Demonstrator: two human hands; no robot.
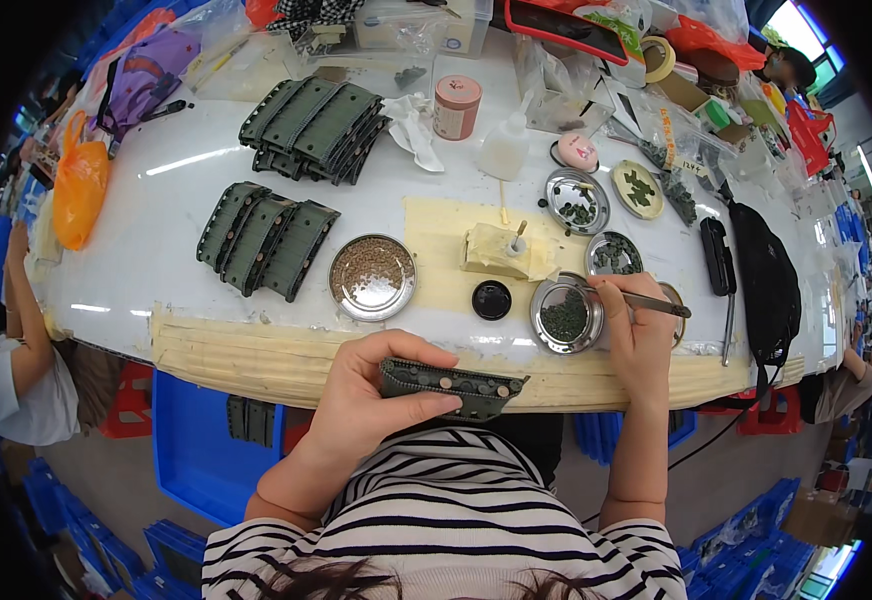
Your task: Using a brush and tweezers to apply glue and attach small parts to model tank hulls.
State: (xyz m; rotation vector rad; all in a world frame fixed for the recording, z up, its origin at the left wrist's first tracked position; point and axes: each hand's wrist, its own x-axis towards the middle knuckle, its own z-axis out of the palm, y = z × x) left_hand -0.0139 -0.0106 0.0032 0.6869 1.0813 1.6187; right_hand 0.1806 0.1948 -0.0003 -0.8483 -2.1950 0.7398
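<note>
At six o'clock below the bench (256, 190), the left hand (361, 400) pinches a green studded strap (451, 385): light, probably floppy, best gripped mid-length. The right hand (636, 335) holds tweezers (656, 302) over a metal dish (566, 315).

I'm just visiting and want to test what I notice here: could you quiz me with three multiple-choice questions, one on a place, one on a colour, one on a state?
1. Where is the black cap?
A. On the table between two round tins
B. In the left hand
C. On the floor

2. What colour is the strap in the left hand?
A. Orange
B. Dark green
C. White

3. What is the right hand doing?
A. Resting flat and empty
B. Gripping the jar
C. Holding tweezers by a tin of small green parts

Answers: 1 A, it lies on the table's front part between the tins; 2 B, the strap is dark green with studs; 3 C, the fingers pinch the tweezers beside that tin.
</note>
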